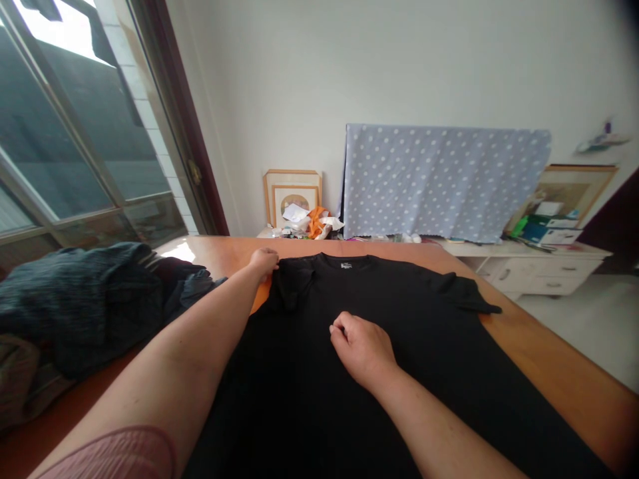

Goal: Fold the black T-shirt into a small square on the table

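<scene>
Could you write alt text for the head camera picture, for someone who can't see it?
A black T-shirt lies flat on an orange table; the left hand grips its shoulder, the right hand pinches the chest fabric. Dark clothes are heaped at left.

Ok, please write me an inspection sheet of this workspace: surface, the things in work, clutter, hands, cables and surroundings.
Surface: orange-brown table, glossy, mostly covered by cloth.
Things in work: black T-shirt spread flat, collar at the far edge; its left sleeve is folded in over the body, its right sleeve lies out flat.
Clutter: pile of dark clothes on the left part of the table.
Hands: left hand grips the shirt at the left shoulder; right hand pinches the fabric at mid-chest.
Cables: nothing seen.
Surroundings: window on the left; polka-dot cloth hung against the wall; picture frame leaning on the wall; white cabinet with drawers on the right.
</scene>
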`<act>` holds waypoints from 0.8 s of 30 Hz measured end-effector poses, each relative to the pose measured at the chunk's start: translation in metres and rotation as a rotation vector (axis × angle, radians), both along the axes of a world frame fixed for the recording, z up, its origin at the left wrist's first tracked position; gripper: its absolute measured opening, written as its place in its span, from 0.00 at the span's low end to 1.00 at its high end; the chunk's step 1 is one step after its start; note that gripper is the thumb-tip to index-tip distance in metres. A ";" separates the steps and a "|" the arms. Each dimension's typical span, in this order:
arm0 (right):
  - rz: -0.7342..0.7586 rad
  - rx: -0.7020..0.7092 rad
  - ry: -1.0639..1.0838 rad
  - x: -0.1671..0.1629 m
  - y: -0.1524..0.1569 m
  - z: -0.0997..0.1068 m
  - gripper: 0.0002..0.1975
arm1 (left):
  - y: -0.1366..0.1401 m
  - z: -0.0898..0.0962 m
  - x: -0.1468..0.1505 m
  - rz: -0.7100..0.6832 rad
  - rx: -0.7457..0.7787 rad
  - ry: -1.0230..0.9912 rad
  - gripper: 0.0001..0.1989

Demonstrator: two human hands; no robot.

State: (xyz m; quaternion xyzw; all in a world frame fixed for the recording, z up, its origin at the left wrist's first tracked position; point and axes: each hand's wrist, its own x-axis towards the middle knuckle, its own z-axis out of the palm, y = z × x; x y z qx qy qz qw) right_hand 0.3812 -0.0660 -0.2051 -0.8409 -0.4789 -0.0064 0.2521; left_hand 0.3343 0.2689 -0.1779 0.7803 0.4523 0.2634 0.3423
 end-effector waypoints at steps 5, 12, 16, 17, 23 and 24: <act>-0.001 -0.011 0.002 0.000 0.000 0.001 0.10 | -0.010 0.001 -0.007 -0.014 0.189 0.091 0.08; -0.002 -0.028 -0.002 -0.001 -0.001 0.003 0.10 | -0.044 -0.002 0.014 -0.246 0.307 0.248 0.19; 0.002 -0.003 -0.002 0.000 -0.001 0.001 0.09 | -0.055 -0.008 0.025 -0.271 0.303 0.329 0.21; 0.001 0.001 -0.003 0.000 -0.001 0.001 0.09 | -0.055 -0.008 0.027 -0.264 0.300 0.339 0.19; 0.010 0.014 -0.013 0.000 -0.001 0.000 0.09 | -0.051 -0.002 0.036 -0.203 0.225 0.312 0.10; 0.011 0.014 -0.014 0.000 -0.001 0.000 0.09 | -0.051 0.000 0.038 -0.200 0.196 0.296 0.10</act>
